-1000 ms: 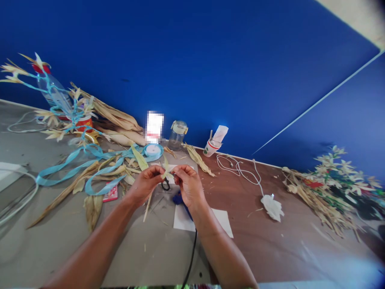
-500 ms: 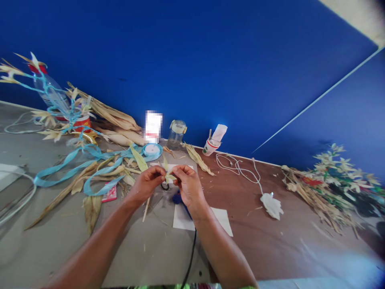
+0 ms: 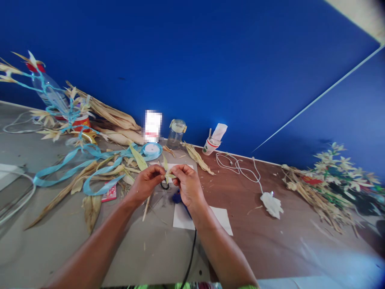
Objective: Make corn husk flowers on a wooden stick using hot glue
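Note:
Between my two hands is a small pale-green flower of corn husk (image 3: 168,175), its pointed petals spread. My left hand (image 3: 150,179) pinches it from the left, and my right hand (image 3: 188,180) pinches its right side with thumb and forefinger. Both hands are closed, held above the table, with the fingertips almost meeting. Under them lie a white sheet (image 3: 182,166) and a blue tool (image 3: 177,197) with a black cord, partly hidden by my right hand. A thin pale stick (image 3: 146,208) rests below my left wrist.
Blue ribbon (image 3: 64,170) and dried husks (image 3: 72,188) spread over the left. A ribbon spool (image 3: 152,150), a clear jar (image 3: 176,138) and a paper cup (image 3: 209,147) stand along the blue wall. White cable (image 3: 237,167) and husk flowers (image 3: 339,168) lie to the right.
Almost nothing differs; both hands keep their pinch on the husk flower in the same place. The view has shifted very slightly.

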The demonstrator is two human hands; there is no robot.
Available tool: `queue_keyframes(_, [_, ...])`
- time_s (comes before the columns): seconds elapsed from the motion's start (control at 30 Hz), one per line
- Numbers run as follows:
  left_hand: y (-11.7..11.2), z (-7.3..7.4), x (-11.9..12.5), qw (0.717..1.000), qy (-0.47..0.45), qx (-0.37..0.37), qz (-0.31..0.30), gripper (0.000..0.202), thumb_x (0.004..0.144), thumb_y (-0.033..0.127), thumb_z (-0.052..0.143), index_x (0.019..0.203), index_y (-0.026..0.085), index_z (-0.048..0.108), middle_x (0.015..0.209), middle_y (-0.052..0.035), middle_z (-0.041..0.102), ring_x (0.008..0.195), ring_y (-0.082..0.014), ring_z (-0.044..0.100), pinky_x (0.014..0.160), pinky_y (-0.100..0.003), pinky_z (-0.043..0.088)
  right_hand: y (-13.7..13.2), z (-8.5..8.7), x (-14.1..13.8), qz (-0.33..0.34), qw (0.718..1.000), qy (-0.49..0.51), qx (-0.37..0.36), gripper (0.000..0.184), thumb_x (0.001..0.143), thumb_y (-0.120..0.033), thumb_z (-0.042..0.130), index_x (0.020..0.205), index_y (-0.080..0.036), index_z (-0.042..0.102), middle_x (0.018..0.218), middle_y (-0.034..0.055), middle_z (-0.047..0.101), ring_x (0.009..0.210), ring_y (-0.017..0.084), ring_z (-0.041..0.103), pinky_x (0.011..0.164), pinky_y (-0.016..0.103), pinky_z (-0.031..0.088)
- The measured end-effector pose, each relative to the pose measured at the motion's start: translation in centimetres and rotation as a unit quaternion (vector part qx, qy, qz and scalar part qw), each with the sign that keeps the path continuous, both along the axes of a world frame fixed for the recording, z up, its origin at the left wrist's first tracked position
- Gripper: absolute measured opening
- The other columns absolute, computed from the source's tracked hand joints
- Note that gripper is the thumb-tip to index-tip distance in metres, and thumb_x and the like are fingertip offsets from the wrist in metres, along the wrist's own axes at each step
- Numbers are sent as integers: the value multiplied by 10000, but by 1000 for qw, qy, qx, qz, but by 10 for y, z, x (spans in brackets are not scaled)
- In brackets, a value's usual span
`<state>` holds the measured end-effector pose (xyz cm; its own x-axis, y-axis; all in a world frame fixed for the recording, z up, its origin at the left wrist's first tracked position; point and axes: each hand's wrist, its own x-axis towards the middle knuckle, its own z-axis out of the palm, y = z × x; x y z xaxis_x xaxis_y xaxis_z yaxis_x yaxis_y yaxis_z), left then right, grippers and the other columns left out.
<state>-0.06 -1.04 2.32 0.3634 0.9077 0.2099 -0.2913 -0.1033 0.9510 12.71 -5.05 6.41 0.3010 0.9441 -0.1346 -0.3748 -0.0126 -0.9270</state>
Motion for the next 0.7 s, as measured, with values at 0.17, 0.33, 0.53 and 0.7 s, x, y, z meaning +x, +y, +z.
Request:
queue_keyframes(0.17, [-1, 4, 0, 1000, 1, -12, 12, 114, 653, 236, 709, 680, 160, 629, 744, -27, 564, 732, -145, 509, 673, -244, 401, -1, 2, -1, -2, 1000, -7, 2, 132, 582, -244, 678, 602, -157, 581, 514, -59, 537, 398, 33, 391, 403, 184, 278])
queue_keyframes(0.33, [-2, 8, 0, 1000, 12, 0, 7, 93, 663, 219, 697, 674, 158, 627, 730, -24, 561, 725, -141, 508, 677, -242, 394, -1, 2, -1, -2, 1000, -27, 9, 121, 591, -237, 664, 595, -152, 579, 507, -60, 524, 402, 31, 383, 412, 183, 280])
queue_keyframes(0.53, [-1, 7, -1, 1000, 13, 1, 6, 94, 670, 231, 692, 687, 168, 624, 737, -24, 559, 736, -149, 510, 689, -250, 401, -1, 1, -1, -1, 999, -28, 18, 126, 596, -246, 669, 607, -157, 580, 524, -53, 531, 412, 35, 382, 420, 185, 288])
queue_keyframes(0.7, [-2, 9, 0, 1000, 12, -16, 9, 109, 643, 226, 708, 676, 163, 626, 718, -20, 559, 718, -145, 505, 663, -241, 395, -2, 2, -2, 0, 999, -30, 21, 142, 593, -258, 678, 601, -158, 578, 533, -48, 540, 416, 35, 376, 426, 185, 299])
